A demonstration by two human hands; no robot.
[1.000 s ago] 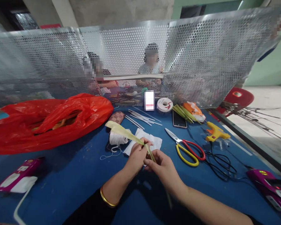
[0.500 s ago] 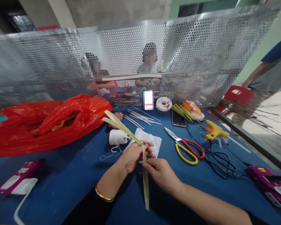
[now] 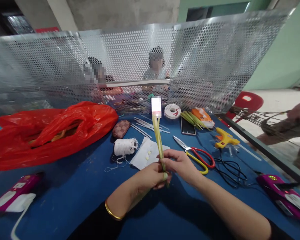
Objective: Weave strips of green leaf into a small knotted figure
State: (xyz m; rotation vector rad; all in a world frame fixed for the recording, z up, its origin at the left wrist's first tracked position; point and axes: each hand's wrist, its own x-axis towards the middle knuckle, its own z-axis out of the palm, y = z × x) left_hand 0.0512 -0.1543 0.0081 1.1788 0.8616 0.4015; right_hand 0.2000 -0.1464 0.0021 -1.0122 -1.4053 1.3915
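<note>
Fingers (image 3: pixel 168 161) of the right hand (image 3: pixel 181 165) pinch a long, yellow-green, folded leaf strip (image 3: pixel 159 143) just above the left hand (image 3: pixel 150 175), whose fingers close round its lower part. The strip points away over a blue surface (image 3: pixel 72 193), crossing in view a white, flat sheet (image 3: pixel 142 155). Close left sit a white, round thread spool (image 3: pixel 125 146) and a brown, checked pouch (image 3: pixel 121 129). The right hand partly hides the yellow loop of metal scissors (image 3: pixel 210 161) with red and yellow handles; beyond lie a yellow, plastic glue gun (image 3: pixel 226 138) and a black, tangled cable (image 3: pixel 231 175). A red, crumpled plastic bag (image 3: pixel 97 116) crowds the left; a silver, perforated metal screen (image 3: pixel 130 43) closes the far side, with 2 people (image 3: pixel 147 74) behind it.
</note>
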